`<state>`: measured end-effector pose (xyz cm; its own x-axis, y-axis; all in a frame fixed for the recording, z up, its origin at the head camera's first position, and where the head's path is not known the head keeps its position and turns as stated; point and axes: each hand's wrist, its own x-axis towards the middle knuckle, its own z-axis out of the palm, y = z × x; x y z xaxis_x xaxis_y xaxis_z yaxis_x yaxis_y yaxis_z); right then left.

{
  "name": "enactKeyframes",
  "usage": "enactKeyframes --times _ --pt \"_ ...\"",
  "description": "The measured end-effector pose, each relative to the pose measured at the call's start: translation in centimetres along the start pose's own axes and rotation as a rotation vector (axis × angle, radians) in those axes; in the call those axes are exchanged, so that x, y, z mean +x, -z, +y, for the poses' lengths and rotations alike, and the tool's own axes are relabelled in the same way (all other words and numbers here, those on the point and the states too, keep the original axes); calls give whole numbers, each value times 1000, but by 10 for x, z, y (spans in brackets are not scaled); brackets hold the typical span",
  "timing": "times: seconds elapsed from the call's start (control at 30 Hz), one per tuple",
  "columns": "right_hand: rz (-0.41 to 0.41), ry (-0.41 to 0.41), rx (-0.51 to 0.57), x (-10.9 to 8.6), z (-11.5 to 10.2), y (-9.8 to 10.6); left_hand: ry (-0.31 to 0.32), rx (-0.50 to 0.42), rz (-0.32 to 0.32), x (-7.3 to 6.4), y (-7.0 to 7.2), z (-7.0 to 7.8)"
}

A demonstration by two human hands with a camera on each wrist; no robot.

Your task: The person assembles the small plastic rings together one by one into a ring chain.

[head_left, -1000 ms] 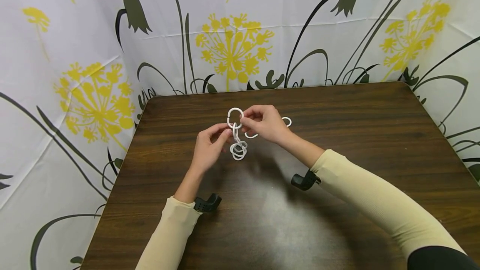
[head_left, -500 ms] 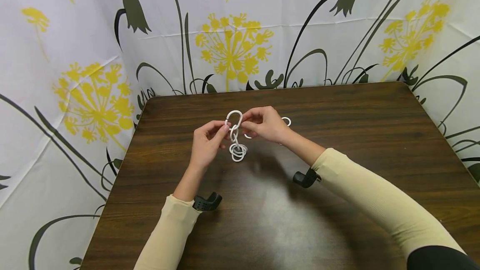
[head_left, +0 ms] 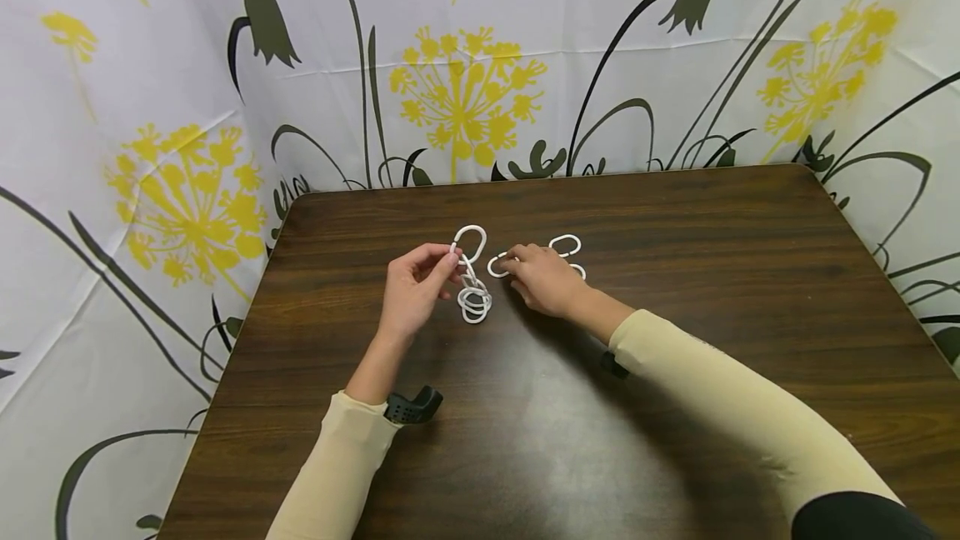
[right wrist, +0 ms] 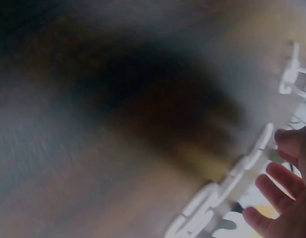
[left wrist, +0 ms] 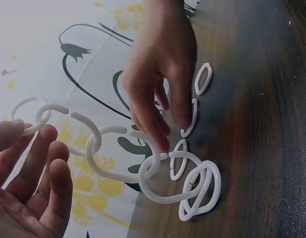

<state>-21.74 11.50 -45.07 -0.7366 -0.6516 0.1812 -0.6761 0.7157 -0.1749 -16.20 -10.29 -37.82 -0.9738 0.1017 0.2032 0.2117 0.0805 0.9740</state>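
My left hand (head_left: 416,286) pinches a link near the upper end of a chain of white plastic C-shaped links (left wrist: 111,176). The topmost link (head_left: 470,228) stands above its fingertips. From there the chain hangs down, its lower rings (head_left: 475,321) bunched on the table. My right hand (head_left: 546,280) hovers low over the loose white links, fingers pointing down and apart. One loose link (head_left: 493,274) shows at its fingertips; two more, a far link (head_left: 565,237) and a partly covered link (head_left: 581,269), lie beyond it. In the right wrist view its fingers (right wrist: 274,194) hold nothing.
Everything lies on a dark wood-grain table (head_left: 675,273). A white curtain (head_left: 600,7) with yellow and grey-green flowers hangs behind and to the left. Each forearm wears a black wrist camera, the left camera (head_left: 414,407) plainly visible.
My right hand has left the top of the chain and moved down and right to the loose links. The left hand has shifted slightly, now alone holding the chain.
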Motion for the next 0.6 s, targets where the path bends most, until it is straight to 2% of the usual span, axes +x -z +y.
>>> enactKeyframes --times 0.13,0.27,0.6 --pt "-6 9 -135 0 2 -10 -6 -6 -9 -1 0 0" --pt "12 28 -195 1 4 -16 -6 -2 -7 -1 0 0" --pt "95 50 -110 3 7 -19 5 4 4 -1 2 -2"
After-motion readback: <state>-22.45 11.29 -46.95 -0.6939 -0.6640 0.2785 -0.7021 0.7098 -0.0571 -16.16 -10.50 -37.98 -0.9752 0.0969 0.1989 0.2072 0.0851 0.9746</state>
